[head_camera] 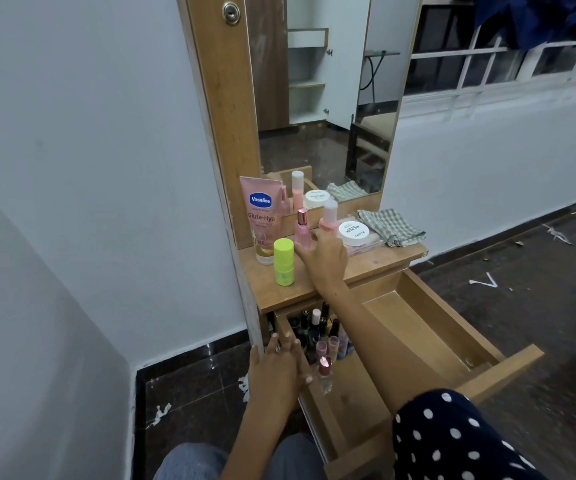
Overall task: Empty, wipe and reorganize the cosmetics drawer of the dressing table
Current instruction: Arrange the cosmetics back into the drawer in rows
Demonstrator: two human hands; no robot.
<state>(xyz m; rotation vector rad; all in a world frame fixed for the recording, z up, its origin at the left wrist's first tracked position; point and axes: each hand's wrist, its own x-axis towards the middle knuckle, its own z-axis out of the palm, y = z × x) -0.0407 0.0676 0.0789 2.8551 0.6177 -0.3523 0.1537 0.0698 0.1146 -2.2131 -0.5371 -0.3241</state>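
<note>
Head view, right hand [324, 252] at pink bottle [302, 229], wooden drawer [418, 317] open

Drawer bottles [317, 332] partly behind forearm

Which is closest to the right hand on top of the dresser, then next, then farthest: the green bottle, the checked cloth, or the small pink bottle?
From the right hand:
1. Small pink bottle, touching its left side.
2. Green bottle, further left, near the front.
3. Checked cloth, far right by the mirror.

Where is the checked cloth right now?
The checked cloth lies folded at the right end of the dressing table top, beside the white round jar, below the mirror.
</note>
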